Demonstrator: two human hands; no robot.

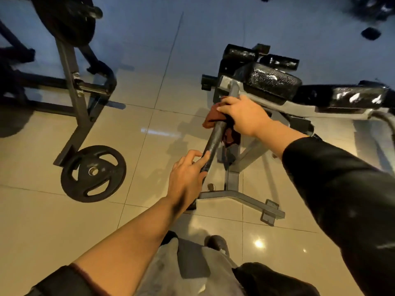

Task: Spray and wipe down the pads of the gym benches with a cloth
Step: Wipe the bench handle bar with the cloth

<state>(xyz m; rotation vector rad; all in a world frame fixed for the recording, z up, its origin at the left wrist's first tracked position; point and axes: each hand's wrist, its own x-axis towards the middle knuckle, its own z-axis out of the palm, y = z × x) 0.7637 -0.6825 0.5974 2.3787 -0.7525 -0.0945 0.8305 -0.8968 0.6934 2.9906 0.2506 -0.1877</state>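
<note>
Red-brown cloth [214, 119] under right hand's [241, 116] fingers [224, 108] on handle [210, 146].

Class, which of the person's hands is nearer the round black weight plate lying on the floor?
Left. The left hand holds the bar's lower end, right of the round black weight plate; the right hand, gripping the red cloth, is farther.

Dim, floor glare, blurry edges, fisheye distortion

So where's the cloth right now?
In the head view, the reddish-brown cloth is right of centre, wrapped round the black handle bar under the right hand, just below the bench pad.
</note>
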